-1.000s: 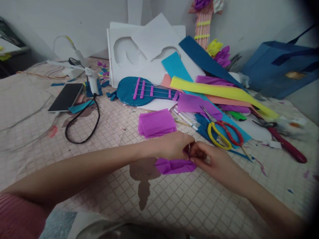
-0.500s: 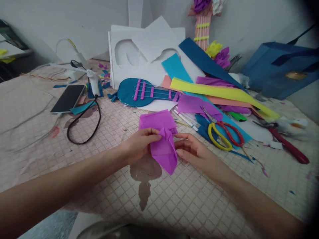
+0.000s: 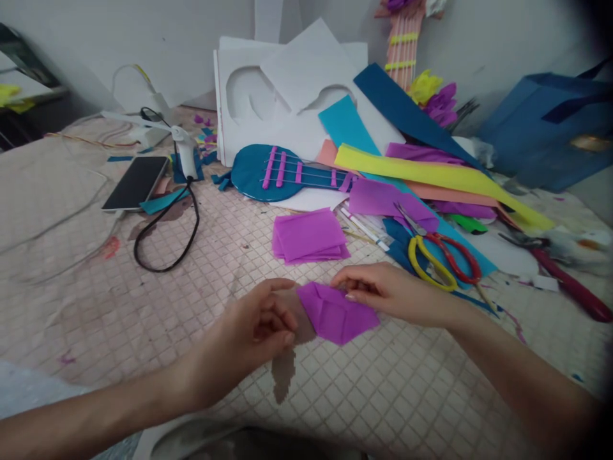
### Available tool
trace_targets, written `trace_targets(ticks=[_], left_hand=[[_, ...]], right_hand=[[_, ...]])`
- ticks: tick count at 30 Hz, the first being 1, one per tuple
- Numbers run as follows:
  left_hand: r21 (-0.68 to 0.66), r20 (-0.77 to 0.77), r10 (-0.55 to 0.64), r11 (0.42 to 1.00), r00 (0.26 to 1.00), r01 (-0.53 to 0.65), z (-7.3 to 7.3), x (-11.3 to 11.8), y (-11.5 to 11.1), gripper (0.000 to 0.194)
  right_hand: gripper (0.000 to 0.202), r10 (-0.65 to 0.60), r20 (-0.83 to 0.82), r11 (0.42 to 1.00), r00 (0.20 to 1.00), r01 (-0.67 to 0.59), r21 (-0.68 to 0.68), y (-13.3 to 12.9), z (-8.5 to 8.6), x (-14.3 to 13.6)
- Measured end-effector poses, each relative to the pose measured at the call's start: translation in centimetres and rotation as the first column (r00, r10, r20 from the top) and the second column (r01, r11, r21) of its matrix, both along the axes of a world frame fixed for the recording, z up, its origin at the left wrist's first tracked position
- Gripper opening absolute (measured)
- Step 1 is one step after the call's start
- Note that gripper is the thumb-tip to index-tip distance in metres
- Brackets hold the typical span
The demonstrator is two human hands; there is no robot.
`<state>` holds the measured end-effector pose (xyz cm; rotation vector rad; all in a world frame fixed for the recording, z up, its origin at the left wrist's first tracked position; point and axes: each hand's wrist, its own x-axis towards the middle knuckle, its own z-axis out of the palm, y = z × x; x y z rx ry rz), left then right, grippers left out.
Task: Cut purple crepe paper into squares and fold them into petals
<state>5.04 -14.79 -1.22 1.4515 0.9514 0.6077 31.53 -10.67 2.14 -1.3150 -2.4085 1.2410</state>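
A folded purple paper piece (image 3: 338, 314) hangs from my right hand (image 3: 378, 291), whose thumb and fingers pinch its upper edge. Just left of that piece is my left hand (image 3: 261, 322), its fingers curled loosely with a gap between thumb and fingers and nothing in them. Beyond both hands, a stack of purple paper sheets (image 3: 310, 235) lies flat on the patterned tablecloth (image 3: 230, 255). Behind the stack rests a small blue guitar shape (image 3: 268, 172) with purple bars and strings.
Scissors (image 3: 433, 262) with yellow and red handles, red-handled pliers (image 3: 569, 281) and colored paper strips (image 3: 431, 169) lie at the right. A phone (image 3: 136, 183) and a white glue gun (image 3: 186, 153) with a black cable loop sit at the left. A blue bag (image 3: 541, 128) stands back right.
My left hand has let go of the folded purple piece and moved left and nearer. My right hand now pinches the piece, turned sideways, and the sheet stack is uncovered. The view has shifted slightly.
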Motion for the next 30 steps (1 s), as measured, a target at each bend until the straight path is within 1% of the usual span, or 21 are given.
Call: trace_targets(ticks=[1, 2, 3, 4, 5, 6, 7, 9, 11, 13, 15, 16, 17, 19, 21, 22, 23, 24, 27, 28, 30], left_hand=[[0.188, -0.111, 0.007, 0.982, 0.994, 0.014, -0.1, -0.2, -0.1, 0.049], [0.374, -0.219, 0.024, 0.925, 0.975, 0.061, -0.1, -0.4, 0.0, 0.045], [0.531, -0.309, 0.04, 0.836, 0.95, 0.138, -0.1, -0.5, 0.3, 0.04], [0.642, -0.377, 0.041, 0.731, 0.925, 0.229, 0.1, -0.5, 0.6, 0.034], [0.708, -0.43, 0.022, 0.629, 0.903, 0.322, 0.3, -0.5, 1.1, 0.029], [0.741, -0.473, -0.011, 0.536, 0.881, 0.405, 0.6, -0.3, 1.6, 0.025], [0.756, -0.51, -0.045, 0.453, 0.859, 0.473, 0.9, -0.2, 2.2, 0.022], [0.763, -0.567, -0.098, 0.313, 0.818, 0.566, 1.5, 0.2, 3.2, 0.022], [0.764, -0.604, -0.119, 0.194, 0.788, 0.615, 1.8, 0.6, 4.1, 0.024], [0.768, -0.622, -0.122, 0.101, 0.774, 0.633, 1.8, 1.0, 4.7, 0.027], [0.766, -0.633, -0.129, 0.039, 0.764, 0.641, 1.7, 1.2, 5.2, 0.028], [0.764, -0.637, -0.137, 0.017, 0.759, 0.644, 1.7, 1.3, 5.3, 0.028], [0.762, -0.64, -0.147, 0.001, 0.754, 0.647, 1.6, 1.4, 5.4, 0.028], [0.762, -0.639, -0.171, -0.006, 0.75, 0.648, 1.6, 1.5, 5.6, 0.027], [0.77, -0.622, -0.199, 0.017, 0.757, 0.638, 1.6, 1.5, 5.7, 0.026], [0.775, -0.609, -0.214, 0.043, 0.763, 0.631, 1.5, 1.5, 5.7, 0.025], [0.779, -0.594, -0.226, 0.079, 0.772, 0.623, 1.4, 1.5, 5.6, 0.023], [0.781, -0.577, -0.232, 0.125, 0.783, 0.612, 1.2, 1.5, 5.6, 0.021], [0.782, -0.516, -0.231, 0.266, 0.825, 0.563, 0.5, 1.6, 5.5, 0.015], [0.779, -0.496, -0.231, 0.308, 0.837, 0.547, 0.3, 1.7, 5.5, 0.015], [0.765, -0.46, -0.233, 0.385, 0.857, 0.516, 0.0, 1.8, 5.4, 0.014]], right_hand=[[0.018, 0.022, 0.036, 0.996, 0.999, -0.025, 0.091, 0.2, 0.1, -0.1], [0.017, 0.011, 0.062, 0.982, 0.998, -0.023, 0.188, 0.2, 0.1, -0.2], [0.016, -0.028, 0.074, 0.959, 0.997, 0.006, 0.284, 0.0, 0.1, -0.2], [0.014, -0.083, 0.071, 0.929, 0.994, 0.052, 0.367, -0.4, 0.1, -0.3], [0.011, -0.134, 0.055, 0.895, 0.989, 0.097, 0.435, -0.9, 0.2, -0.3], [0.009, -0.161, 0.039, 0.871, 0.986, 0.123, 0.475, -1.6, 0.2, -0.2], [0.008, -0.15, 0.029, 0.861, 0.988, 0.116, 0.495, -2.4, 0.1, -0.1], [0.009, -0.067, 0.056, 0.858, 0.996, 0.029, 0.512, -4.3, 0.0, 0.2], [0.014, 0.006, 0.126, 0.844, 0.992, -0.072, 0.532, -5.9, -0.4, 0.3], [0.018, 0.019, 0.202, 0.81, 0.979, -0.133, 0.571, -7.1, -1.0, 0.3], [0.019, 0.001, 0.262, 0.773, 0.965, -0.167, 0.612, -7.8, -1.7, 0.1], [0.02, -0.007, 0.284, 0.755, 0.959, -0.181, 0.63, -7.9, -2.0, 0.1], [0.02, -0.011, 0.299, 0.736, 0.954, -0.195, 0.649, -8.0, -2.3, 0.0], [0.019, -0.013, 0.311, 0.696, 0.95, -0.215, 0.685, -7.9, -2.7, -0.1], [0.019, -0.019, 0.274, 0.672, 0.961, -0.191, 0.716, -7.7, -3.0, -0.1], [0.019, -0.028, 0.236, 0.673, 0.971, -0.156, 0.723, -7.7, -3.1, -0.1], [0.018, -0.041, 0.188, 0.685, 0.981, -0.11, 0.72, -7.6, -3.2, -0.1], [0.018, -0.057, 0.138, 0.709, 0.989, -0.057, 0.703, -7.6, -3.2, -0.1], [0.016, -0.108, 0.031, 0.802, 0.994, 0.069, 0.594, -7.5, -3.3, -0.2], [0.016, -0.122, 0.013, 0.822, 0.992, 0.094, 0.562, -7.6, -3.3, -0.2], [0.015, -0.152, -0.021, 0.84, 0.988, 0.14, 0.524, -7.6, -3.3, -0.3]])
